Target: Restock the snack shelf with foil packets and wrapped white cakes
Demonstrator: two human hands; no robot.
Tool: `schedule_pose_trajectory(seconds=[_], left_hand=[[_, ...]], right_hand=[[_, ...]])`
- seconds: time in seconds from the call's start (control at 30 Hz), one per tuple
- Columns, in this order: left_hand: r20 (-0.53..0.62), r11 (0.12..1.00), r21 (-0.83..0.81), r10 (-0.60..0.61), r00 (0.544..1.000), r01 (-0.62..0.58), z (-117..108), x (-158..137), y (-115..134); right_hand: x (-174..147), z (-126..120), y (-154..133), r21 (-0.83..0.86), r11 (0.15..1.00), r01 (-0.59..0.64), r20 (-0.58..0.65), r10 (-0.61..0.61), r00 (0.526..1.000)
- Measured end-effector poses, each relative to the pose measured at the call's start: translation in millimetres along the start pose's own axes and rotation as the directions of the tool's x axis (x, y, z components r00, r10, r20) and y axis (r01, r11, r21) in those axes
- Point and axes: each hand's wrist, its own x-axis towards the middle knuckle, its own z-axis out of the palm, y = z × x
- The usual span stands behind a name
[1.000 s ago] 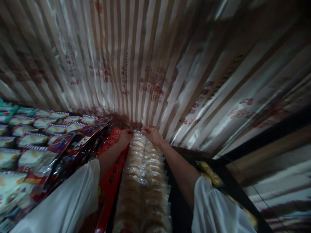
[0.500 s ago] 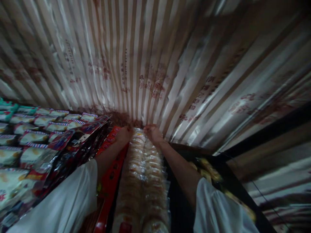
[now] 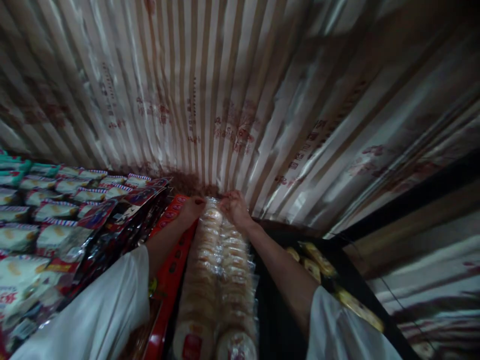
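Observation:
Two side-by-side rows of round, flat pastries in clear plastic wrappers run away from me down the middle. At their far end, my left hand is closed, thumb and fingers pinching at the wrapper edge of the left row. My right hand is closed too, its fingers curled at the far end of the right row, touching the plastic. The dim light hides exactly what part each hand grips. A long red box lies under my left forearm, beside the rows.
White snack packets stand in rows at the left, with dark red bags next to them. On the right, yellow packets lie on a dark surface. A striped, printed plastic curtain hangs close behind the goods.
My hands stay at the far end of the rows. The right hand has shifted slightly left, and the view has moved a little.

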Motion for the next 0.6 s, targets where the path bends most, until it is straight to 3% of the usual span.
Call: schedule_pose_trajectory(seconds=[0.13, 0.3, 0.43, 0.53, 0.6], left_hand=[[-0.047, 0.990, 0.139, 0.003, 0.999, 0.004, -9, -4, 0], [0.135, 0.993, 0.093, 0.055, 0.989, -0.068, -11, -11, -3], [0.161, 0.995, 0.021, 0.090, 0.983, -0.095, -6, -13, -3], [0.132, 0.995, 0.002, 0.101, 0.986, -0.102, -2, -13, -2], [0.103, 0.995, 0.007, 0.100, 0.990, -0.101, -2, -13, -1]], right_hand=[[1, -2, -4, 0.024, 1.000, -0.020, -0.037, 0.021, 0.999], [-6, -8, -13, 0.040, 0.999, 0.034, -0.088, -0.030, 0.996], [-17, -19, -23, 0.007, 0.992, 0.125, 0.035, -0.125, 0.992], [-21, -24, -28, -0.035, 0.994, 0.108, 0.146, -0.102, 0.984], [-20, -23, -29, -0.037, 0.996, 0.076, 0.153, -0.069, 0.986]])
